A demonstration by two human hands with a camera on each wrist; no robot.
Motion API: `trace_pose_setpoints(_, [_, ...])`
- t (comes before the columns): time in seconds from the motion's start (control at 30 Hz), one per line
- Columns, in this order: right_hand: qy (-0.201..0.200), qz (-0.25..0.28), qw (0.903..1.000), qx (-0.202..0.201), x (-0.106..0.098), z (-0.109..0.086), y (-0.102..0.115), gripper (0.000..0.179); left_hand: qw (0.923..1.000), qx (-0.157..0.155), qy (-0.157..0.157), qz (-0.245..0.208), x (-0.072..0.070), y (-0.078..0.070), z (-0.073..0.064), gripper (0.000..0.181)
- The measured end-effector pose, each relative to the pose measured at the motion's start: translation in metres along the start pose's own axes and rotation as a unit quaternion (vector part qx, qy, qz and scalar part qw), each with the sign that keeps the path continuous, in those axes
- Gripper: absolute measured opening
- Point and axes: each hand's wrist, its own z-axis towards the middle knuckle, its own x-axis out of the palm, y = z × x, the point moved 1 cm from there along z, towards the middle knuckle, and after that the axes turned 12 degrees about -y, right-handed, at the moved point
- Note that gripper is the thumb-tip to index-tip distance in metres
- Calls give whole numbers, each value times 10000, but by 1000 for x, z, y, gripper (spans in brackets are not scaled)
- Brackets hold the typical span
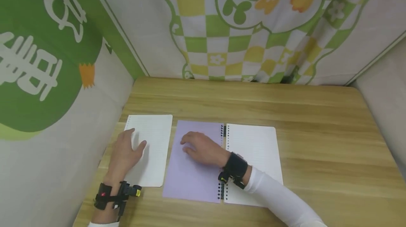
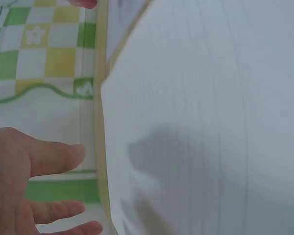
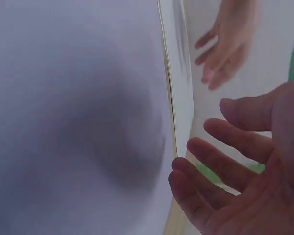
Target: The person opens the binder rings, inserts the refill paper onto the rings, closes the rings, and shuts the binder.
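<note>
A stack of white lined loose-leaf paper (image 1: pixel 153 160) with punched holes along its left edge lies at the left of the table. My left hand (image 1: pixel 124 153) hovers over its left side, thumb apart from the fingers, holding nothing; its shadow falls on the lined page (image 2: pixel 186 98). Right of the stack lies an opened ring binder with a purple sheet (image 1: pixel 187 181) on its left side and lined white pages (image 1: pixel 253 142) on its right. Above the purple sheet is my right hand (image 1: pixel 203 147), fingers loosely bent with nothing between them.
Black binder rings (image 1: pixel 222 191) run between the purple sheet and the white pages. Everything lies on a wooden table (image 1: pixel 323 156). A patterned curtain (image 1: pixel 219 43) hangs behind it, and a green and white cloth (image 1: pixel 104 114) borders the left side.
</note>
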Motion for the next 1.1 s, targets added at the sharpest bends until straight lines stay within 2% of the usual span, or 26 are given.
trace_pose_setpoints(0.1, [509,-20,9981,-332,20,3,17,32,9993,-339,-37,169,-4,11,2,75])
trace_pose_setpoints(0.2, [869,-139,9940,-650,36,0,28,35,9985,-478,-52,265,-2,18,4,77])
trace_pose_setpoints(0.33, [990,-415,9870,-1192,55,-1,37,39,9984,-468,-130,298,-2,23,6,81])
trace_pose_setpoints(0.47, [1008,-676,9801,-1573,70,1,45,40,9975,-643,-146,265,-4,27,8,87])
trace_pose_setpoints(0.63, [1095,-1020,9747,-1659,77,1,55,41,9961,-866,-171,85,-8,36,11,94])
trace_pose_setpoints(0.77, [1133,-1088,9742,-1623,78,0,58,41,9931,-1150,-168,-153,-11,40,15,90])
trace_pose_setpoints(0.93, [1213,-1077,9754,-1494,78,-1,61,42,9873,-1538,-104,-383,-15,48,17,64])
trace_pose_setpoints(1.1, [1232,-1077,9763,-1417,78,-1,63,43,9888,-1455,-105,-318,-15,58,16,43])
